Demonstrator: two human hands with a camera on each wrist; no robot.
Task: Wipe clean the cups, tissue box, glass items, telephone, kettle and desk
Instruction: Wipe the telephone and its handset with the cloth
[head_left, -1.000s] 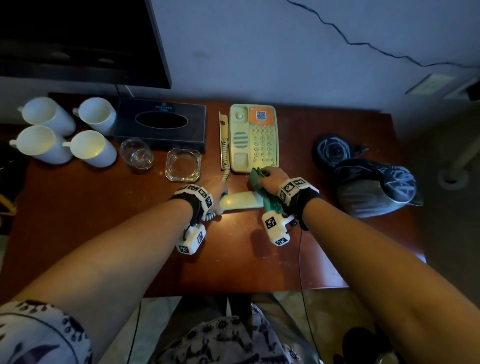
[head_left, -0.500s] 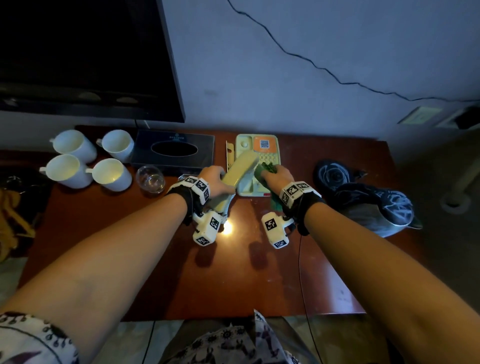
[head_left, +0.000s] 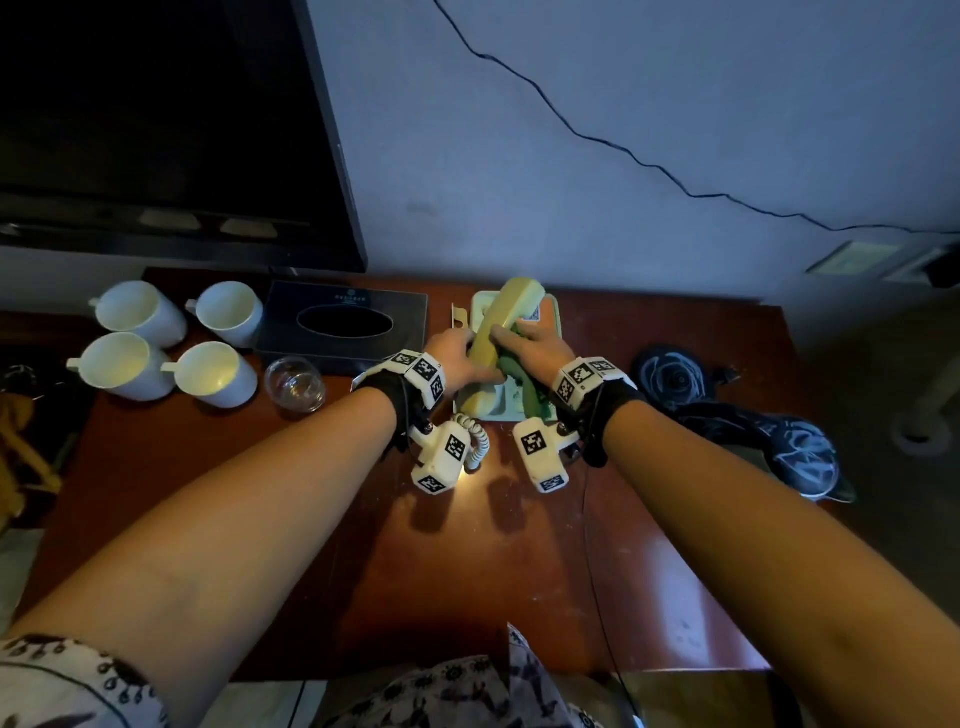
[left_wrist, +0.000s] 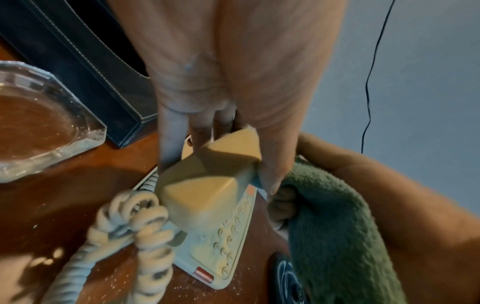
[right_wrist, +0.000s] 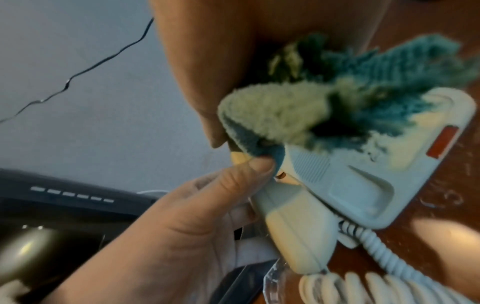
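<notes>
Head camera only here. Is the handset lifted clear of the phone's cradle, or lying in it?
Observer: Lifted. The right wrist view shows the cradle recess bare; the left hand grips the handset.
Operator: Any glass besides the tumbler?
Observer: Yes, a glass ashtray beside the tissue box, hidden behind that hand in your view.
Operator: The cloth?
Observer: Green cloth bunched in the right hand, against the handset.

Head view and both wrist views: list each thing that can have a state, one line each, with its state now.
handset: off its cradle, tilted, gripped by the left hand.
phone base: flat on the desk, cradle empty.
green cloth: bunched in the right hand, against the handset.
coiled cord: slack on the desk.
four white cups: upright, empty.
tissue box: slot dark, no tissue showing.
</notes>
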